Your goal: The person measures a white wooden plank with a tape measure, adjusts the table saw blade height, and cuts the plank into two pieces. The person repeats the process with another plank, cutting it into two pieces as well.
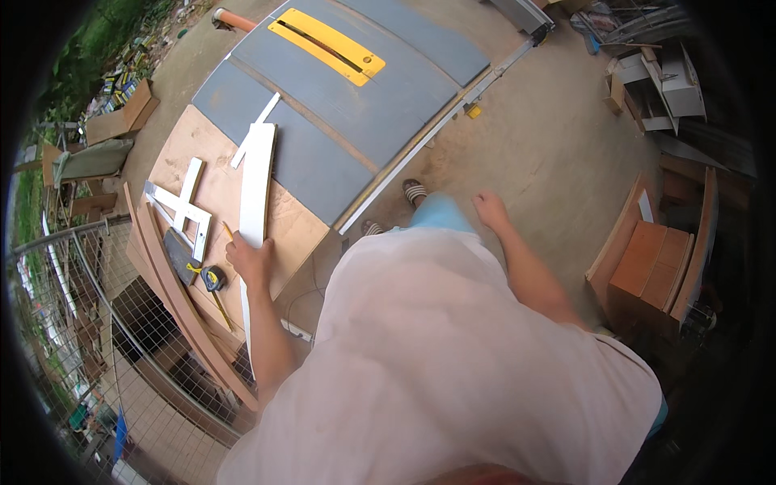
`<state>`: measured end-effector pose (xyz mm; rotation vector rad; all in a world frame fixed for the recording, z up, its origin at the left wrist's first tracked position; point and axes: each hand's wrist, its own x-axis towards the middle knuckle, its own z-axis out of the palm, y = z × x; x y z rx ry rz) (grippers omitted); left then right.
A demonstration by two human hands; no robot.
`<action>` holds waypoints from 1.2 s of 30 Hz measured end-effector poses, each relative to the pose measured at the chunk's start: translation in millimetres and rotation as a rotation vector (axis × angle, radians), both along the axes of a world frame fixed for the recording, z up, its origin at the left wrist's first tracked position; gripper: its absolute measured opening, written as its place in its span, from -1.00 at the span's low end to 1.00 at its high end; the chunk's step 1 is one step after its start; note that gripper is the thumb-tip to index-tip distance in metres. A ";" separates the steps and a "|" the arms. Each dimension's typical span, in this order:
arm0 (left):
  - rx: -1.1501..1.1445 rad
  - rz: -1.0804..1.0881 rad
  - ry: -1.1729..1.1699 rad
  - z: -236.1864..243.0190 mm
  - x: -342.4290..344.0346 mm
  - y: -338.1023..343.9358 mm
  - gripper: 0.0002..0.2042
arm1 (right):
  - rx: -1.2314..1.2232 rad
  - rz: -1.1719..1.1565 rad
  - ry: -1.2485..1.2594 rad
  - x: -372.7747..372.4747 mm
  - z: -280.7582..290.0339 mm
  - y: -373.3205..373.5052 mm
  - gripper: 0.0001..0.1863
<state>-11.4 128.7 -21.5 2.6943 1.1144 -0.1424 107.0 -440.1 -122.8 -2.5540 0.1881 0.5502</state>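
My left hand (251,257) grips a long white board (257,174) at the left side of the bench, with a thin yellow pencil (227,229) at its fingertips. Beside it on the plywood sheet (202,141) lie a tape measure (212,278) and crossed white strips (191,194). A narrow white strip (241,147) lies beside the board's far end. My right hand (491,208) hangs by my right leg, fingers loosely curled, with nothing visible in it.
A grey saw table (339,137) with a yellow insert (319,44) adjoins the plywood. Wire fencing (89,315) and long wooden boards (174,299) are at the left. Brown wooden panels (647,259) and scrap pieces (679,81) stand on the right. My sandalled feet are beside the table.
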 end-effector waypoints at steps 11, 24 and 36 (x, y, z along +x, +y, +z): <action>-0.193 -0.222 -0.065 76.4 27.3 -133.4 -0.17 | 0.160 -0.019 0.162 10.2 -24.1 8.0 -0.70; -0.079 -0.481 0.087 14.8 209.9 -200.9 -0.11 | 0.111 0.053 0.223 74.2 -44.7 -105.9 -0.64; -0.025 -0.462 0.101 -5.9 135.0 -120.4 0.09 | 0.304 0.156 0.242 67.8 -89.1 -49.9 -0.59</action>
